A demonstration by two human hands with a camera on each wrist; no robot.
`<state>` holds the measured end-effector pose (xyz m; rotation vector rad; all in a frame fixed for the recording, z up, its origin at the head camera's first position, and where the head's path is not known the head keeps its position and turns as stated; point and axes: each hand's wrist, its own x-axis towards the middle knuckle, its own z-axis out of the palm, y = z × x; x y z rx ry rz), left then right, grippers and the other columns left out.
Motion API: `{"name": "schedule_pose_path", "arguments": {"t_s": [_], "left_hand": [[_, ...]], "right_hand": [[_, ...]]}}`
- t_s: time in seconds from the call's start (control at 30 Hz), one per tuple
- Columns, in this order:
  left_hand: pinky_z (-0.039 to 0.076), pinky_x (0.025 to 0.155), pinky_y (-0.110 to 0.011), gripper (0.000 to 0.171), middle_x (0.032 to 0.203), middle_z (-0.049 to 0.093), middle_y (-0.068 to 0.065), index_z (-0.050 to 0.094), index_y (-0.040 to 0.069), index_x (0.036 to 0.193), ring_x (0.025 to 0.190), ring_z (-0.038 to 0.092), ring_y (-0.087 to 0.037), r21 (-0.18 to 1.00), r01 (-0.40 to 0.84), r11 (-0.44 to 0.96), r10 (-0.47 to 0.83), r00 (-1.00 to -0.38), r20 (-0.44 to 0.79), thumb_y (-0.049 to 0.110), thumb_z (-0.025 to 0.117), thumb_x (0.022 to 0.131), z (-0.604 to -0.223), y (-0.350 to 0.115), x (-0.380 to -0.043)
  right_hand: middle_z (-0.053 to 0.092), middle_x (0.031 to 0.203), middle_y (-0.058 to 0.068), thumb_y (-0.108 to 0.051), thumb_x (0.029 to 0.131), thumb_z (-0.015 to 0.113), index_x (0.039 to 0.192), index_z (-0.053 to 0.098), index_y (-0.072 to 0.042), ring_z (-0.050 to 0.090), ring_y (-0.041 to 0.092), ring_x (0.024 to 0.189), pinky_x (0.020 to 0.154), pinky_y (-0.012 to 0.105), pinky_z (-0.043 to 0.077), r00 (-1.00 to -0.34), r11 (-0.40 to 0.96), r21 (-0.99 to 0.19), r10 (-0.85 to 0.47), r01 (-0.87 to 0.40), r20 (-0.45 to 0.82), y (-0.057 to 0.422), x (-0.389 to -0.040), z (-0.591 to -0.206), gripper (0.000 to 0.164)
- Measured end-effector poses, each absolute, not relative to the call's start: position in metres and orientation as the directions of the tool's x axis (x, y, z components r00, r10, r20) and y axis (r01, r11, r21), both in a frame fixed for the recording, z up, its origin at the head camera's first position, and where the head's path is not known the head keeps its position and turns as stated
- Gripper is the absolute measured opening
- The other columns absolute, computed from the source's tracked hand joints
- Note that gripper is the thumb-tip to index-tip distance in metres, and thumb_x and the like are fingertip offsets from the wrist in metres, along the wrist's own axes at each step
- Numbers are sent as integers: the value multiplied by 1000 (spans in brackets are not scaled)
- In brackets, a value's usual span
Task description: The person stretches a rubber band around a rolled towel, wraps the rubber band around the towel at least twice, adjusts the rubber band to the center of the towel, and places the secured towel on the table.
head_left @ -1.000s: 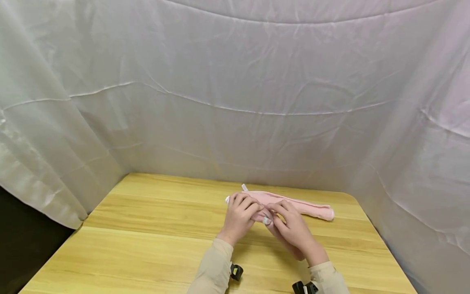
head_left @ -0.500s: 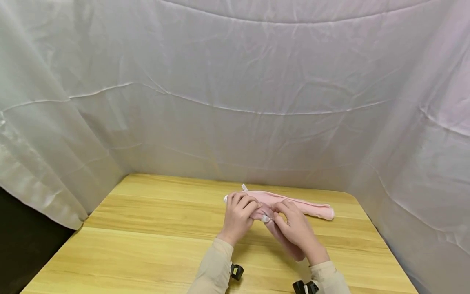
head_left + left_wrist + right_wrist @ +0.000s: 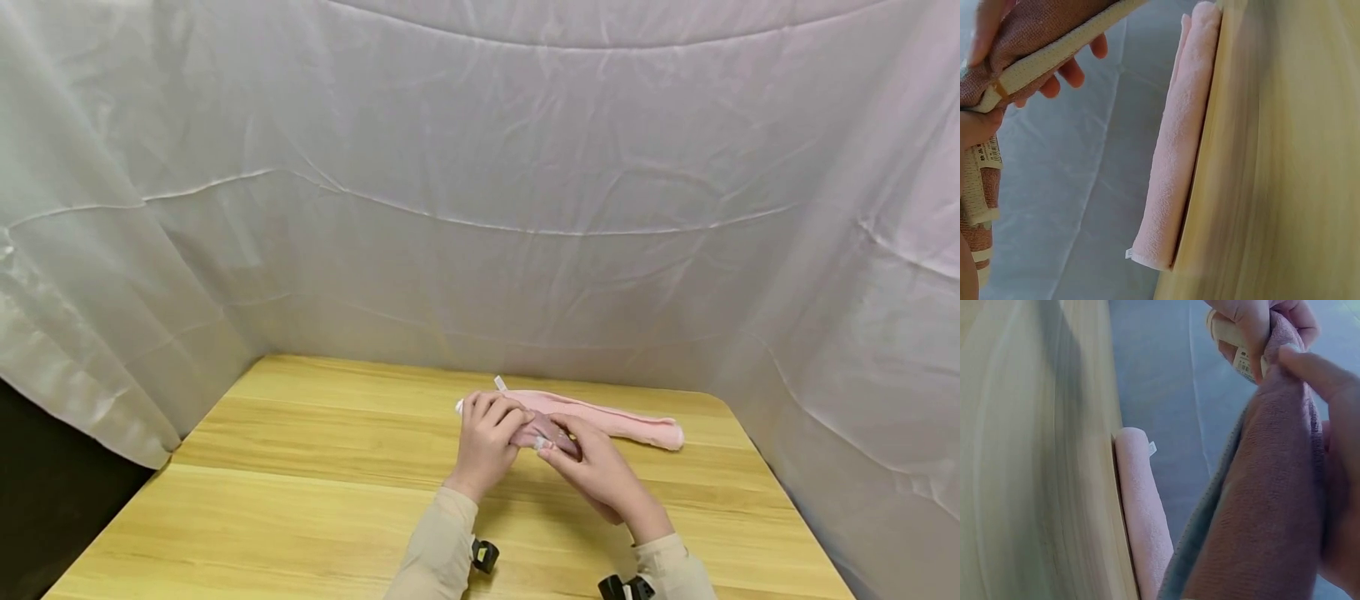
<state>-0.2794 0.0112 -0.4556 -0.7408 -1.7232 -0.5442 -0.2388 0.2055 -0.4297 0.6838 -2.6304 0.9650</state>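
Note:
A dusty-mauve towel is held up over the table between both hands. My left hand grips its bunched end, fingers curled over the top. My right hand holds the cloth a little further along, its thumb beside a small white patch on the towel. In the right wrist view the mauve cloth runs down from the fingers, with a pale edge along one side. A paper label with a barcode shows in the left wrist view. The hanging part of the towel is mostly hidden behind my right hand in the head view.
Just beyond the hands, a pale pink rolled towel lies along the back of the wooden table. A small white tag sticks out at its left end. Grey-white curtain hangs close behind the table and at both sides.
My right hand has shifted its hold, its thumb moving left to the white patch and its fingers spreading round the mauve towel. The left hand and the pale pink roll stay where they were.

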Motion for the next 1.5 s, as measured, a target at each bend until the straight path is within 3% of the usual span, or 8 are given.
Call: {"name": "schedule_pose_path", "arguments": {"t_s": [0.17, 0.37, 0.6, 0.83, 1.03, 1.27, 1.5], "left_hand": [[44, 87, -39, 21, 89, 66, 5, 68, 17, 85, 91, 59, -18, -21, 707, 707, 242, -214, 946, 36, 74, 76, -457, 11, -279], [44, 95, -38, 31, 101, 68, 6, 69, 21, 99, 102, 58, -18, 18, 687, 726, 320, -361, 876, 27, 81, 71, -458, 15, -277], [41, 105, -44, 52, 118, 66, 7, 66, 25, 120, 115, 56, -18, 18, 658, 753, 421, -503, 755, 39, 82, 72, -457, 16, -273], [36, 112, -50, 63, 124, 64, 9, 61, 28, 128, 122, 52, -17, 25, 618, 786, 460, -611, 644, 40, 83, 70, -455, 19, -270], [39, 108, -47, 48, 112, 67, 10, 65, 27, 116, 111, 57, -14, 24, 617, 787, 426, -571, 702, 38, 81, 72, -458, 20, -273], [43, 102, -43, 35, 97, 69, 10, 67, 24, 96, 101, 60, -13, 41, 637, 770, 351, -476, 806, 25, 85, 67, -459, 17, -276], [43, 100, -40, 26, 93, 69, 10, 67, 22, 90, 97, 60, -12, 31, 667, 745, 329, -407, 852, 17, 81, 69, -457, 14, -277]], "right_hand": [[68, 112, -3, -36, 87, 71, 123, 62, -18, 61, 9, 91, 77, 30, 50, -858, 693, -517, -326, -502, 397, 205, -241, -431, 41], [68, 99, -3, -27, 81, 79, 114, 65, -15, 58, 7, 82, 71, 30, 49, -814, 766, -376, -315, -522, 488, 207, -244, -435, 38], [64, 88, 0, -20, 70, 86, 110, 65, -10, 52, 9, 71, 62, 29, 44, -733, 824, -195, -332, -532, 594, 210, -247, -440, 47], [63, 90, 2, -20, 66, 88, 106, 64, -13, 59, 18, 77, 62, 35, 46, -722, 861, -112, -337, -495, 604, 210, -250, -445, 47], [63, 92, 3, -21, 64, 89, 105, 64, -12, 59, 21, 81, 64, 37, 48, -668, 835, -96, -359, -542, 652, 207, -251, -445, 48], [66, 105, 6, -14, 67, 88, 115, 64, -8, 62, 22, 95, 80, 40, 52, -606, 730, -157, -404, -665, 686, 204, -251, -444, 53], [67, 105, 0, -24, 71, 86, 111, 66, -14, 61, 15, 94, 77, 35, 51, -682, 748, -251, -344, -615, 645, 204, -247, -440, 46]]}}
